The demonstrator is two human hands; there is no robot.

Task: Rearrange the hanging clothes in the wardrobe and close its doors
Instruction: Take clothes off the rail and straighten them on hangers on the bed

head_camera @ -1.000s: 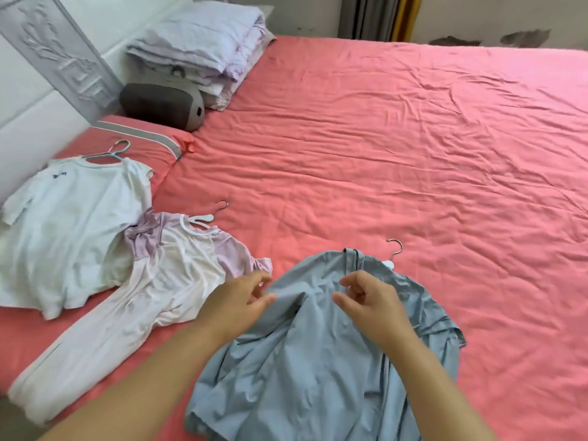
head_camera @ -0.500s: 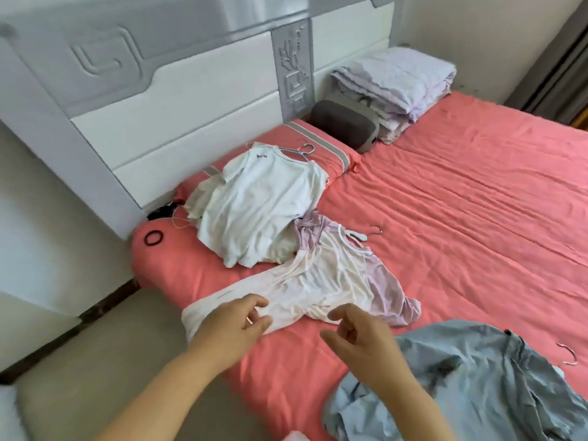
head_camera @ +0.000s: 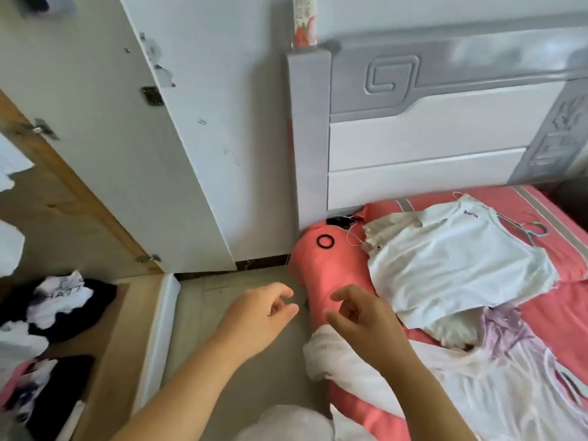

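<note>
The wardrobe (head_camera: pixel 63 218) stands open at the left, its white door (head_camera: pixel 133 128) swung out toward the bed. Inside lie black and white clothes (head_camera: pixel 60 307) in a heap. On the red bed (head_camera: pixel 324 268) a white T-shirt (head_camera: pixel 451 259) lies on a green hanger (head_camera: pixel 534 232), and a white and lilac garment (head_camera: pixel 496 377) lies nearer me. My left hand (head_camera: pixel 261 313) hovers over the floor, fingers loosely curled, holding nothing. My right hand (head_camera: pixel 362 316) hangs empty over the bed's corner, just above the white garment's sleeve.
A grey and white headboard (head_camera: pixel 445 128) stands behind the bed. A black hair tie (head_camera: pixel 325 241) and a thin cable (head_camera: pixel 353 237) lie on the pillow end. A narrow strip of floor (head_camera: pixel 203 338) runs between the wardrobe's base and the bed.
The view has swung left from the bed to the open wardrobe. The blue shirt has dropped out of view. Both hands stay empty and have moved toward the gap beside the bed.
</note>
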